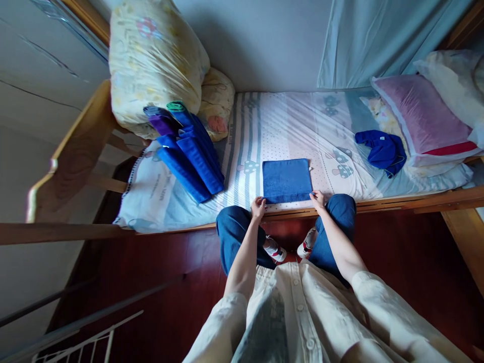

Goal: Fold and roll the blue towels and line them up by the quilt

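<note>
A blue cloth (pixel 287 180) lies flat as a rectangle on the bed, near its front edge, with a small white tag on its right side. My left hand (pixel 258 207) pinches its near left corner. At the near right corner, my right hand (pixel 317 199) has its fingers closed on the cloth's edge. Several rolled or folded cloths (pixel 196 161), mostly blue, some with purple and green, are piled on the left of the bed. A crumpled blue cloth (pixel 382 151) rests on the right.
Bulky yellow bedding (pixel 155 60) and a small pillow (pixel 217 103) stand at the left. A pink pillow (pixel 434 113) lies at the right. The wooden bed rail (pixel 393 201) runs along the front, and a curtain (pixel 363 45) hangs behind.
</note>
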`<state>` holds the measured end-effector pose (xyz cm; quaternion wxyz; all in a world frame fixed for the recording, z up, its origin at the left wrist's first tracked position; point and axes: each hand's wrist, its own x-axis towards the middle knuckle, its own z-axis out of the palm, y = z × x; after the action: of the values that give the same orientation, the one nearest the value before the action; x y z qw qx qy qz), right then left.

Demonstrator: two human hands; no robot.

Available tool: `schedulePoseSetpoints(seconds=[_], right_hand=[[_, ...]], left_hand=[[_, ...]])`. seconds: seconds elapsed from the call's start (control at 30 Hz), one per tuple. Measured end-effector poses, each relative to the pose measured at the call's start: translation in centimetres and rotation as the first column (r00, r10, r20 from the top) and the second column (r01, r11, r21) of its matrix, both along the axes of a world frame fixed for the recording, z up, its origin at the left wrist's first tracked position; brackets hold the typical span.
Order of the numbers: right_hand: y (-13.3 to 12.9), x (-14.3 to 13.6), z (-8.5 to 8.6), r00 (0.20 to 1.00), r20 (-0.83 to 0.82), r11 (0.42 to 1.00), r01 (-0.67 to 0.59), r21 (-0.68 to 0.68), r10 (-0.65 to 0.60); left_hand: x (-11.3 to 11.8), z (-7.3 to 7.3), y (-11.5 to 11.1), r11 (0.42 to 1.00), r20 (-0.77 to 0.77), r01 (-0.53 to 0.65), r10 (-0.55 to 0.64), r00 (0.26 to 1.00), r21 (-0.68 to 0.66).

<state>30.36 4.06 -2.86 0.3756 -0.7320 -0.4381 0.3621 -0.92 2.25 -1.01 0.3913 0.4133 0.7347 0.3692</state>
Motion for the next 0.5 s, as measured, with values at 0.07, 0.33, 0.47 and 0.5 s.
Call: schedulePoseSetpoints(seconds=[0.07,0.33,0.47,0.5], right_hand=[[0.2,0.1,-0.5,1.000,0.020,1.000,0.004,-0.018,-0.003],[-0.2,0.5,-1.4,0.987,0.162,0.996,0.018,-0.085,-0.004],[-0.5,0.6,-1.7,0.973,0.229,0.996,-0.001,-0.094,0.022],[-0.5,0.6,-1.8,0.970,0.242,0.996,-0.013,-0.089,0.034]], left_hand=[[-0.1,-0.1,0.1,1.000,-0.018,0.004,-0.004,1.000,-0.012],[-0.4,0.1,-0.3,0.997,-0.157,-0.034,0.023,0.987,-0.064],[0.0,0.2,-0.6,0.994,-0.212,-0.049,0.028,0.977,-0.094],[0.1,0.2,-0.6,0.994,-0.224,-0.052,0.028,0.974,-0.101]])
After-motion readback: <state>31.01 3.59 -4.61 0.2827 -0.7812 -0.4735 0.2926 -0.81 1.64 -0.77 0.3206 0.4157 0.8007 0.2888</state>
